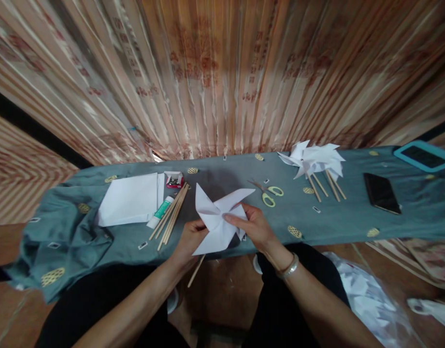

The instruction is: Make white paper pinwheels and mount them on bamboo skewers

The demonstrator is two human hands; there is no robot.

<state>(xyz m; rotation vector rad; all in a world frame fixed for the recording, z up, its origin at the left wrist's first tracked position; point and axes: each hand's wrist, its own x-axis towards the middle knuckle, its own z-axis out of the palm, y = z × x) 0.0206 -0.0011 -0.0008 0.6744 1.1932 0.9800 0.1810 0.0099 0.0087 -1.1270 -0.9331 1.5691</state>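
Between my two hands, above the table's front edge, is a white paper pinwheel [219,224]. A wooden stick [196,271] pokes out below it toward me. My left hand [190,238] grips the pinwheel's left side; the paper hides some fingertips. On the right, my right hand [256,224] holds the paper, its thumb pressed at the pinwheel's middle. Left of the pinwheel lie a bundle of wooden sticks [174,215], a glue stick [160,211] with a green label and a small red and white box [174,179] of pins. Green-handled scissors [268,194] rest to the right.
A stack of white paper [130,200] lies at left on the green tablecloth [240,168]. Several pinwheels on sticks [314,162] lie at back right, near a black phone [381,192] and a blue-framed tablet [425,155]. A plastic bag of white paper [369,299] is on the floor.
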